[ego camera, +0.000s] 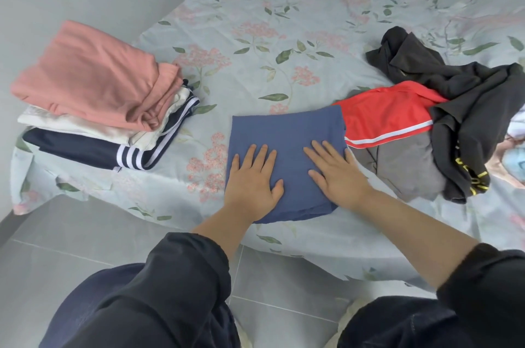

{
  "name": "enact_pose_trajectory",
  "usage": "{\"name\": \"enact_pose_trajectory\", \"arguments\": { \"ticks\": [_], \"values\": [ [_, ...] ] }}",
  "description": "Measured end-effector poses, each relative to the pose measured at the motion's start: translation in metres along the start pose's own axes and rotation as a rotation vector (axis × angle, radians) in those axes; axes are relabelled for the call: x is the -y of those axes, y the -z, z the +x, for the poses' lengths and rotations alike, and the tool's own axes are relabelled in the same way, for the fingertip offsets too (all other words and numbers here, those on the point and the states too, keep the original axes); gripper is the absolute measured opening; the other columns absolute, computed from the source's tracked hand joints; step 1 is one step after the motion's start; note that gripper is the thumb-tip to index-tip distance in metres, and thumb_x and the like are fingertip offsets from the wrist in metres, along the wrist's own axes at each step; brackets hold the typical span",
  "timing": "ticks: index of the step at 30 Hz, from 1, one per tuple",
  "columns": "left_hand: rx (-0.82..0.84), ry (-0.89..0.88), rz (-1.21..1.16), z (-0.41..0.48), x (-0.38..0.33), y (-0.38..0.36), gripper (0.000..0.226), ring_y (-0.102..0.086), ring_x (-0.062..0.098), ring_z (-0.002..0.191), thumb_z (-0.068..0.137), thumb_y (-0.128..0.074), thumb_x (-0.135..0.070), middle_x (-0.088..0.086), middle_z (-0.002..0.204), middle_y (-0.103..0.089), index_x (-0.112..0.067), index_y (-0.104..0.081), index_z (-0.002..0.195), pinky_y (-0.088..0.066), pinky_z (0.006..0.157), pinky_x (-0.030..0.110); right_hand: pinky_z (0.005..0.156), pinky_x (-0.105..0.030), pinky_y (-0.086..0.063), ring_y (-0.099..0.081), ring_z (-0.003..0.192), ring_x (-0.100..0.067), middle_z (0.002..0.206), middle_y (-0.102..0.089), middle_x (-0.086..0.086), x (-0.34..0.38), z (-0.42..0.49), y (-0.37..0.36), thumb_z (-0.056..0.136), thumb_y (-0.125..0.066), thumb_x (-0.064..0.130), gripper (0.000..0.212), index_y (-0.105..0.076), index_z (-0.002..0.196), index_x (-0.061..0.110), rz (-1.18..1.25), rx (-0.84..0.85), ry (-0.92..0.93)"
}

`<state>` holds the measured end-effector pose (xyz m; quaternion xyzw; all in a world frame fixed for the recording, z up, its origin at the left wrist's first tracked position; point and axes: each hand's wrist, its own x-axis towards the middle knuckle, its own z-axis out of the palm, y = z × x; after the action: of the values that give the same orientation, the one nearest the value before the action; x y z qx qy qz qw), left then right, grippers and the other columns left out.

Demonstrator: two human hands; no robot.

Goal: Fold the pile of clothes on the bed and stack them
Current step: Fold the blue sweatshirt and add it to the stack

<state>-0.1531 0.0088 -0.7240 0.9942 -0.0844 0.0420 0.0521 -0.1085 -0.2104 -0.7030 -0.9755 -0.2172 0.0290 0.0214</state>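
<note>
Both palms flat: left hand (251, 180) and right hand (338, 174) press on the folded blue garment (287, 131) on the floral bed (255, 35), folded stack (96, 97) left, unfolded pile (443, 120) right.

View: one wide-angle camera, head-worn.
Facing: forward and down at the pale blue floral-print bed (284, 20) across the upper frame.
Nearness: close; black fabric sleeves (184, 271) and grey floor tiles (71, 248) at the bottom.

The floral bed (284, 20) bears a blue fold (287, 131) right under the fingers (262, 155), a folded stack (85, 77) well left of them, and a loose pile (468, 97) just right of them, touching the fold.
</note>
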Motion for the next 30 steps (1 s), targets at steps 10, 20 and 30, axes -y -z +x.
{"name": "enact_pose_trajectory", "arguments": {
  "ticks": [10,20,30],
  "values": [
    [-0.132,0.203,-0.23,-0.009,0.004,0.026,0.058,-0.016,0.025,0.143,0.095,-0.039,-0.039,0.006,0.158,-0.017,-0.019,-0.027,0.148,-0.016,0.115,0.043,0.103,-0.034,-0.04,-0.053,0.121,-0.019,0.13,-0.057,-0.001,-0.024,-0.019,0.035,0.09,-0.053,0.009,0.044,-0.047,0.133,0.011,0.966,-0.216,-0.449],
    [0.167,0.717,-0.978,-0.011,0.032,0.077,0.017,-0.059,0.028,0.083,0.089,-0.056,-0.012,0.014,0.098,-0.061,0.0,-0.056,0.1,-0.051,0.067,0.033,0.096,-0.047,-0.049,-0.058,0.113,-0.032,0.127,-0.059,-0.01,0.011,-0.01,0.055,0.08,-0.075,0.017,0.053,-0.053,0.127,0.007,1.356,0.029,-0.787],
    [0.406,0.912,-1.413,-0.042,0.015,0.08,0.027,-0.063,0.021,0.085,0.084,-0.071,-0.019,0.007,0.097,-0.065,-0.011,-0.058,0.106,-0.054,0.069,0.033,0.094,-0.044,-0.05,-0.059,0.11,-0.031,0.127,-0.059,-0.012,0.04,-0.028,0.043,0.086,-0.063,0.005,0.04,-0.053,0.125,0.0,1.598,-0.103,-0.842]
  ]
}}
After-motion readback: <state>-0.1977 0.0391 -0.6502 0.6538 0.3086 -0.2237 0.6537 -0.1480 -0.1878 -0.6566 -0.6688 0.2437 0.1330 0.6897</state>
